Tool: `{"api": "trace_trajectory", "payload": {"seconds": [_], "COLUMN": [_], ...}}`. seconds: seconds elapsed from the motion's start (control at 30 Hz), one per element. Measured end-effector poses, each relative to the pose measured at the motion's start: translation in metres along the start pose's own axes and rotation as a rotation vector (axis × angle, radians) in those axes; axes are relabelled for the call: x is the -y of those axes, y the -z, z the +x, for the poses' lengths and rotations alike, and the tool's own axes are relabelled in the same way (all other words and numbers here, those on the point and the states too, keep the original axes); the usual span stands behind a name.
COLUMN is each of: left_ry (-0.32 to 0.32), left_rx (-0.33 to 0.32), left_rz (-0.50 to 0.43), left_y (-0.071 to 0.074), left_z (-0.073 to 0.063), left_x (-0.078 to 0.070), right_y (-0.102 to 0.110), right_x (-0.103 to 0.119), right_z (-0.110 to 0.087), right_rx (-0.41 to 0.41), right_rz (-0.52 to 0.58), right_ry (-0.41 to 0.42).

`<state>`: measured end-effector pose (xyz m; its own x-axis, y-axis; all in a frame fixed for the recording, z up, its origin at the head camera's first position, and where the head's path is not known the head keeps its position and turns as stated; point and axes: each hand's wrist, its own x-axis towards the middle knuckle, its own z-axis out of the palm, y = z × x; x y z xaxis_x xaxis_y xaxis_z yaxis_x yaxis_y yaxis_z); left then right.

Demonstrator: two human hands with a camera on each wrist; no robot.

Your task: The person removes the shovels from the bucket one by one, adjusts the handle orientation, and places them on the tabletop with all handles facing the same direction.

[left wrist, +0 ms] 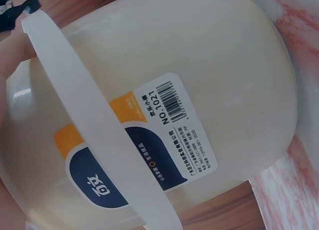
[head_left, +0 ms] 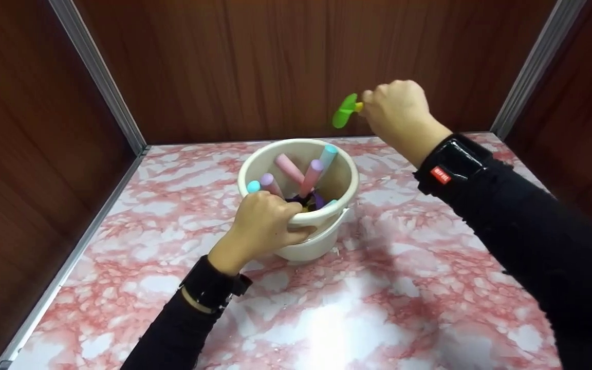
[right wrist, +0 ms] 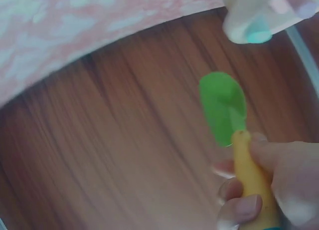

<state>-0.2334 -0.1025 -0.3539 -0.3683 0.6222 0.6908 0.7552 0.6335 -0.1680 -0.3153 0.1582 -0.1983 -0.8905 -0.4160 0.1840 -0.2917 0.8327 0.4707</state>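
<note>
A cream plastic bucket [head_left: 350, 177] stands tilted on the table, and my left hand [head_left: 265, 221] grips its near rim. Inside are several thick pink, purple and teal sticks [head_left: 312, 177] and a dark purple thing [head_left: 318, 199], partly hidden by the rim. The left wrist view shows the bucket's label [left wrist: 164, 125] and its white handle [left wrist: 94, 110]. My right hand [head_left: 396, 105] is raised above and right of the bucket. It holds a small toy shovel with a green blade [right wrist: 224, 105] by its yellow handle [right wrist: 249, 175], fingers curled round it.
The table [head_left: 409, 267] has a red and white marbled top. Dark wood panels [head_left: 285, 67] stand at the back and both sides, joined by metal corner strips [head_left: 95, 67].
</note>
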Motion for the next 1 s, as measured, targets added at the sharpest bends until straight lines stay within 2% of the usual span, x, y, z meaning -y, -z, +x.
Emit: {"api": "trace_trajectory", "payload": {"seconds": [0.13, 0.23, 0.4, 0.53, 0.73, 1.0], "left_ry": [-0.001, 0.0, 0.005, 0.009, -0.004, -0.01], "left_rx": [0.002, 0.005, 0.008, 0.016, 0.018, 0.0], "left_rz": [0.015, 0.015, 0.002, -0.002, 0.01, 0.013], "left_y": [0.001, 0.0, 0.0, 0.001, 0.001, 0.0], "left_z": [0.001, 0.001, 0.001, 0.002, 0.002, 0.001], "left_x": [0.001, 0.001, -0.001, -0.002, -0.002, -0.002], "right_y": [-0.024, -0.052, -0.105, -0.132, -0.158, -0.169], "right_x": [-0.01, -0.014, -0.007, 0.007, 0.024, 0.038], "right_z": [0.003, 0.002, -0.007, -0.015, -0.022, -0.023], "right_rx": [0.064, 0.087, 0.058, 0.024, 0.012, 0.134], "right_rz": [0.126, 0.227, 0.345, 0.387, 0.458, 0.54], "right_ry": [-0.1, -0.164, -0.239, -0.276, -0.304, -0.242]}}
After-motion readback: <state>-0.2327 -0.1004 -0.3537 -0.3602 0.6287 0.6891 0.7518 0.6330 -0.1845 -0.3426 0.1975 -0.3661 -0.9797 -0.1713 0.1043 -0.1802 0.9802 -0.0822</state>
